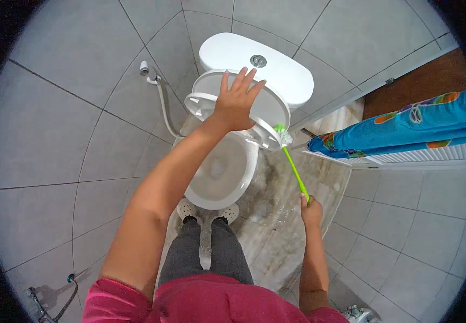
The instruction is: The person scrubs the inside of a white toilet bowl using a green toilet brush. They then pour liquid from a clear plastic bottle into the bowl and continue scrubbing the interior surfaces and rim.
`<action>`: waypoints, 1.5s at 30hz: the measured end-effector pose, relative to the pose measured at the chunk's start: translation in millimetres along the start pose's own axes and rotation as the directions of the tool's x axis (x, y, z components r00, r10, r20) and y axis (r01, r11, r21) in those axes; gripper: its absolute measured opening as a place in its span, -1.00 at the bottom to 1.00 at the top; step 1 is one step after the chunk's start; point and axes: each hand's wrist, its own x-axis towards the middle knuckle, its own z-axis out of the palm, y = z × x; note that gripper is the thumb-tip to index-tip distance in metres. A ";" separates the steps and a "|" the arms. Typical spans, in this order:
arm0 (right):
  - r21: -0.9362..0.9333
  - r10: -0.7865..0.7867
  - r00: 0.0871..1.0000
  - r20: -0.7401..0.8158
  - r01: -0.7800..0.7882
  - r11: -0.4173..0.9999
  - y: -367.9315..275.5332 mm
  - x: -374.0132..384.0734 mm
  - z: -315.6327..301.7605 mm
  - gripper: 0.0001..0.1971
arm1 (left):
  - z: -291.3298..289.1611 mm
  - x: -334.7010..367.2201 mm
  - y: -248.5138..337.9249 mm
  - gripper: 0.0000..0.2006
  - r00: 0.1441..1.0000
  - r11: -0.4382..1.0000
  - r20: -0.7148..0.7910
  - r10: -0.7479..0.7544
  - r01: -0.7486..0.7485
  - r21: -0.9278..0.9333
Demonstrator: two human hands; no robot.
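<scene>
My left hand (238, 102) is spread open over the raised lid (272, 102) and seat (200, 100) of a white toilet, fingers pointing toward the tank (227, 48). Its palm appears to rest against the seat or lid; the exact contact is hidden under the hand. My right hand (311, 210) is closed round the lower end of a bright green toilet brush (295, 171). The brush's green and white head (283, 135) meets the right edge of the raised seat, with some white suds on it. Below, the toilet bowl (219, 171) lies uncovered, with water in it.
A hand sprayer (144, 68) with a white hose (165, 110) hangs on the left tiled wall. On the right a blue patterned cloth (400, 126) hangs by a doorway. The floor (265, 215) looks wet and soapy. A tap with a hose (42, 306) sits low at left.
</scene>
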 end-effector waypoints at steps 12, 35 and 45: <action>-0.060 -0.028 0.994 -0.103 0.022 0.998 87.0 -39.8 -0.1 -0.61 | -6.5 -28.8 4.8 -0.01 0.991 1.000 0.136 0.005 -0.008 0.023; -0.088 -0.216 0.957 0.192 0.236 0.968 22.8 82.1 33.5 -0.57 | 6.7 -164.8 13.2 -0.62 0.998 0.993 0.062 -0.015 0.023 -0.117; -0.237 -0.339 0.833 0.438 0.471 0.850 -162.5 172.4 96.7 -0.51 | 15.7 -219.7 31.2 -0.72 0.963 0.963 0.116 -0.241 0.252 -0.091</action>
